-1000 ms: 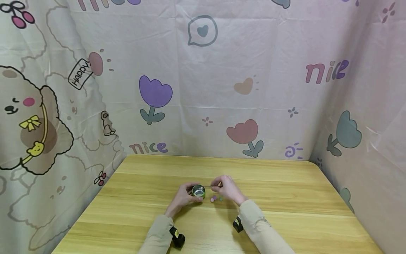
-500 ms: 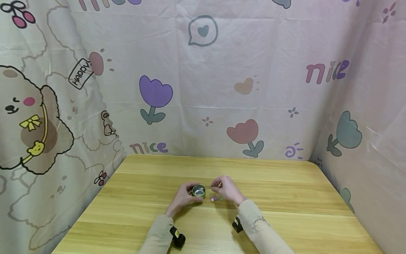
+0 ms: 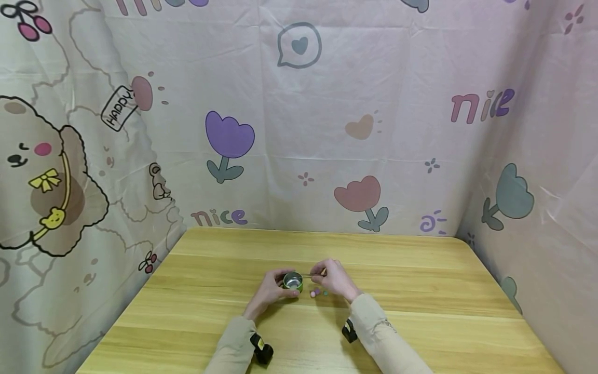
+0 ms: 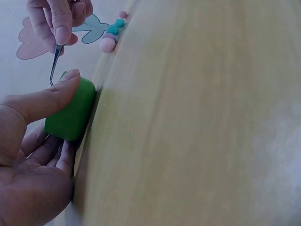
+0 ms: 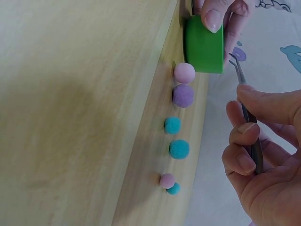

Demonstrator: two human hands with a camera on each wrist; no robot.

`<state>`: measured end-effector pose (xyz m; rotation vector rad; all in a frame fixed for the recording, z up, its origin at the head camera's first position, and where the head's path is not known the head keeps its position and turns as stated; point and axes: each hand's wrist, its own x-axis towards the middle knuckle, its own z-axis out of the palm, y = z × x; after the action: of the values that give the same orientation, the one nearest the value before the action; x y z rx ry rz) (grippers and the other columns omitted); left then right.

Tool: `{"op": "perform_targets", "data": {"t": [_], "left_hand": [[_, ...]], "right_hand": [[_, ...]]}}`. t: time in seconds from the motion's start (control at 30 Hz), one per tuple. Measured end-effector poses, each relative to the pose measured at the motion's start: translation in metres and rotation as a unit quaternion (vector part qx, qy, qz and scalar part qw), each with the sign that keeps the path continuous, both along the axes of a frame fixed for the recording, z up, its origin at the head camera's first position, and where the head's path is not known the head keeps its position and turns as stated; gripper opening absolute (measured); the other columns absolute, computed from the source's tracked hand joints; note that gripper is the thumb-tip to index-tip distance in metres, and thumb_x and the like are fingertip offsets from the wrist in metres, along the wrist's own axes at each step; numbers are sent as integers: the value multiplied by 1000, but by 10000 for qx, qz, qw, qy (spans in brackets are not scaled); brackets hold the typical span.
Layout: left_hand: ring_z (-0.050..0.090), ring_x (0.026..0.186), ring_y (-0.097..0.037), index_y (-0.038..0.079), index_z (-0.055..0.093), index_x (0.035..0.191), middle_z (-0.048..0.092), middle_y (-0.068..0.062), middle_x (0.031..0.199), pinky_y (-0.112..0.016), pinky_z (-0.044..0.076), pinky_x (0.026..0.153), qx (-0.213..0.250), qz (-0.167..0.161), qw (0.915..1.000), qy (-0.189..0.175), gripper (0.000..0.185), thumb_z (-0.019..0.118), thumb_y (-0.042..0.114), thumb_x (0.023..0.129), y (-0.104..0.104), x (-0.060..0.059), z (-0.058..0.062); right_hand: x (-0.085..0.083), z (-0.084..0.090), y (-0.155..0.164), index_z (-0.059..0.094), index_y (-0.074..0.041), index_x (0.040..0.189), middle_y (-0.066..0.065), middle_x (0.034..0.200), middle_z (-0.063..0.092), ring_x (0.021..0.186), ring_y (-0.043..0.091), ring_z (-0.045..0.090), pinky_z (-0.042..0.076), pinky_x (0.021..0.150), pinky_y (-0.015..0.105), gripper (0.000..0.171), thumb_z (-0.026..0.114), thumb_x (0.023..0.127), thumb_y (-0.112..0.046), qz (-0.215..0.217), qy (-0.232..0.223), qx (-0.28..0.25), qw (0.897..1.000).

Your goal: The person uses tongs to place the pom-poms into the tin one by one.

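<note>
Clock positions are read in the head view with the green cup (image 5: 204,44) as centre and 12 o'clock pointing away from the person. The cup is upright, its mouth facing up and its inside silvery. It is low at the table (image 3: 187,322); full contact of its base cannot be confirmed.

Left hand (image 3: 271,289): at 8 to 9 o'clock, gripping the cup, thumb on the near side, fingers round the far side.

Right hand (image 3: 337,278): at 3 o'clock, pinching dark metal tweezers (image 5: 256,153) between thumb and curled fingers. The tweezers point toward 9 o'clock, their bent tip by the cup's mouth at about 2 o'clock. The tip ends are slightly apart in the right wrist view. Whether they enter the cup cannot be told.

Pompoms lie on the table at 4 o'clock. The right wrist view shows six, in order from the cup: large pink pompom (image 5: 184,73), purple pompom (image 5: 183,95) just beside it, medium teal pompom (image 5: 172,125), large teal pompom (image 5: 179,149), then small pink pompom (image 5: 167,181) partly covering small teal pompom (image 5: 173,189).

Both sleeves are beige. A printed curtain (image 3: 299,124) hangs behind the table at 12 o'clock.
</note>
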<state>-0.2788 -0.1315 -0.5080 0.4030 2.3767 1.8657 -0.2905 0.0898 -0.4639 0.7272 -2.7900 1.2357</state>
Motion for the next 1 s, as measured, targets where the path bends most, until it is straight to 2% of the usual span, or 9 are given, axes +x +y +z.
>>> {"op": "perform_targets", "data": {"t": [0.27,0.8,1.0], "left_hand": [[60,123,-43,-10,56,133,63,-27,128,-52,49,109,-1,-45,10000,-11,65,84,-3,75,0,0,1],[58,125,-46,-13,54,134,60,-30,131,-53,47,111,25,-59,10000,9,66,83,-5,75,0,3,1],[56,126,-47,-12,54,134,58,-31,132,-54,47,112,52,-60,10000,-56,65,82,-5,76,0,5,4]], "right_hand": [[-1,1,1,77,-4,92,3,83,71,71,11,57,47,61,20,6,71,90,-4,-20,-88,41,10000],[4,1,5,77,-3,95,6,89,73,74,10,60,50,64,19,8,71,90,-4,-23,-7,-64,10000],[7,-1,9,75,-1,98,8,91,74,73,10,61,52,63,19,10,70,90,-5,-21,-193,-191,9996]]}}
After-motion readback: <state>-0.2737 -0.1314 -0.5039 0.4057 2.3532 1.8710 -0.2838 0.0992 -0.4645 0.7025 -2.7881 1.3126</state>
